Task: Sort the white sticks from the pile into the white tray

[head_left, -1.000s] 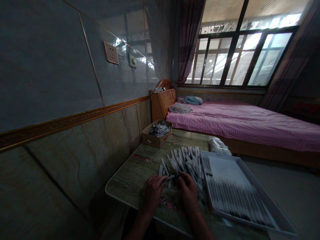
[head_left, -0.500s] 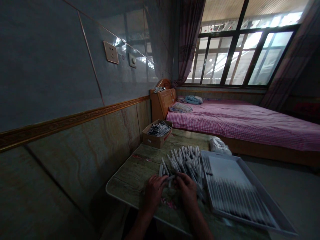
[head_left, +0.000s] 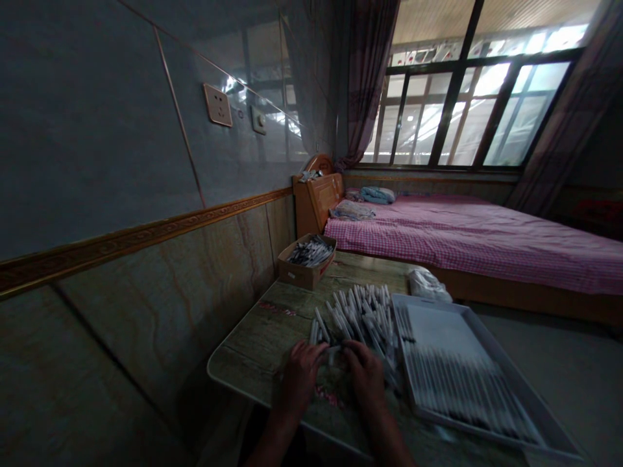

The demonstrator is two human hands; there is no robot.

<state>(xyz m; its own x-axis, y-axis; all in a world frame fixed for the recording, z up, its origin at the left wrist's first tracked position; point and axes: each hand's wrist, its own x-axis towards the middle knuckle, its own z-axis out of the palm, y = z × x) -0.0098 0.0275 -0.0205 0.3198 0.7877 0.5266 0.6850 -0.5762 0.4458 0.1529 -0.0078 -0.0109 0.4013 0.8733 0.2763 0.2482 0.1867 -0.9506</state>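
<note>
Close to the table's near edge, my left hand (head_left: 300,373) and my right hand (head_left: 365,373) face each other with fingers pinched. Between them is a slim pale pen (head_left: 333,351), each hand closed on one end; the fingertips hide its ends and its details blur. Just beyond my fingers lies a heap of white and grey pens (head_left: 363,311), with a few loose ones (head_left: 318,324) left of it. To the right of my right hand is a shallow white tray (head_left: 467,314), where a row of pens (head_left: 462,383) lies side by side.
A cardboard box (head_left: 299,275) full of thin dark and pale pieces stands at the table's far left corner. A white plastic bag (head_left: 428,284) lies behind the tray. The table (head_left: 243,350) sits between the tiled wall (head_left: 204,279) and a bed (head_left: 438,253).
Both hands keep hold of the pen at nearly the same spot. My fingers have shifted slightly around it; the heap, box and tray look the same.
</note>
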